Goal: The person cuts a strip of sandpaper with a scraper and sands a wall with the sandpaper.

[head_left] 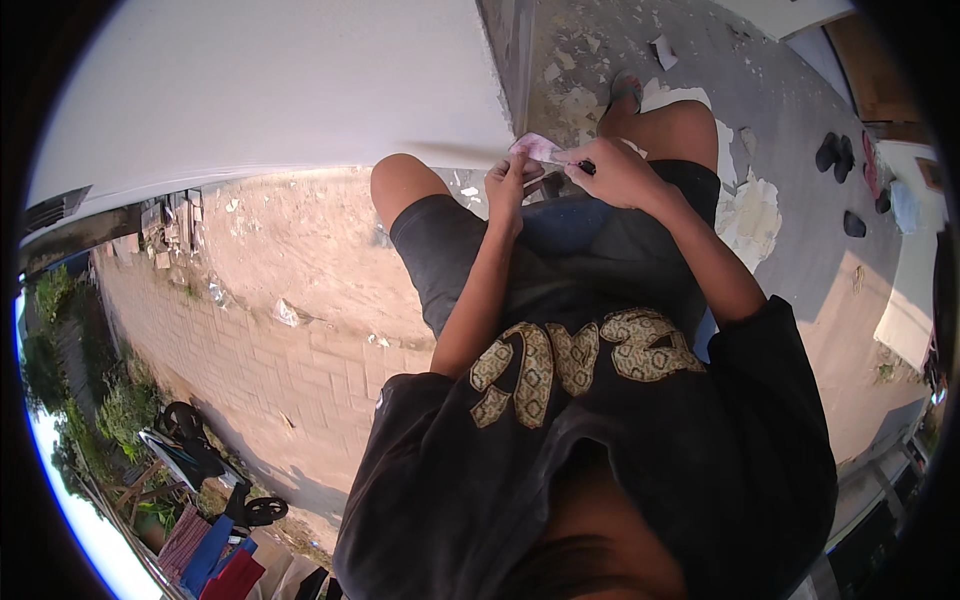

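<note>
My left hand (507, 188) pinches a flat pink-and-white piece (538, 147) beside the lower corner of the white wall. It looks thin and sheet-like; its exact kind I cannot make out. The fingers of my right hand (618, 173) are curled round a small dark object (587, 167), mostly hidden by the fingers. Its thin front end meets the right edge of the pink-and-white piece. Both hands are close together above my knees, in front of the wall corner.
A large white wall (300, 80) fills the upper left. Pale flakes and patches (750, 215) spot the grey floor at the right, where sandals (835, 152) lie. Brick paving (220, 320) stretches left towards a parked motorbike (190, 440) and hanging cloths (205, 550).
</note>
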### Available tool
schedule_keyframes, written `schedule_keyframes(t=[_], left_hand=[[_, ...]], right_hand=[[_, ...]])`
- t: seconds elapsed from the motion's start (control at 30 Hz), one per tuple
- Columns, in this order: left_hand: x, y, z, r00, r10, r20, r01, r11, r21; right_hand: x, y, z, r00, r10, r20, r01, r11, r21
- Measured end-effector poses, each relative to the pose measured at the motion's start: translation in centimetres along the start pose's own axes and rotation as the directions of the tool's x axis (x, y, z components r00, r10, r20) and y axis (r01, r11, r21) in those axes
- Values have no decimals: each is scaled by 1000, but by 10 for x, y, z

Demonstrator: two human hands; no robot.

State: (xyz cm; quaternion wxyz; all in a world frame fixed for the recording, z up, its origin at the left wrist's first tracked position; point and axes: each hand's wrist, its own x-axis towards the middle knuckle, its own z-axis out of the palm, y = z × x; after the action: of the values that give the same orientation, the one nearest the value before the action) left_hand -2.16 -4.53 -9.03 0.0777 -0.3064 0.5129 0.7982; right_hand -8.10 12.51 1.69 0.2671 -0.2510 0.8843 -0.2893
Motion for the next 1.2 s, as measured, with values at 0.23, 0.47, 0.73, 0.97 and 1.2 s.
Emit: schedule_keyframes(t=[0.23,0.47,0.73,0.97,1.2], left_hand=[[15,-7,-25,956,149,-253,-153,988,5],[19,-9,-14,994,90,-63,-85,993,80],[-4,28,3,999,46,-23,-44,997,67],[-23,47,13,994,-40,100,33,997,74],[-41,42,26,985,-44,166,2,970,243]], right_hand=[[2,48,33,1000,27,-1,-27,1000,-12],[2,78,49,923,355,152,-321,485,813],[-9,57,44,958,260,124,-256,570,781],[-26,7,53,982,139,-124,-31,778,627],[-30,-8,65,949,146,-279,50,804,593]])
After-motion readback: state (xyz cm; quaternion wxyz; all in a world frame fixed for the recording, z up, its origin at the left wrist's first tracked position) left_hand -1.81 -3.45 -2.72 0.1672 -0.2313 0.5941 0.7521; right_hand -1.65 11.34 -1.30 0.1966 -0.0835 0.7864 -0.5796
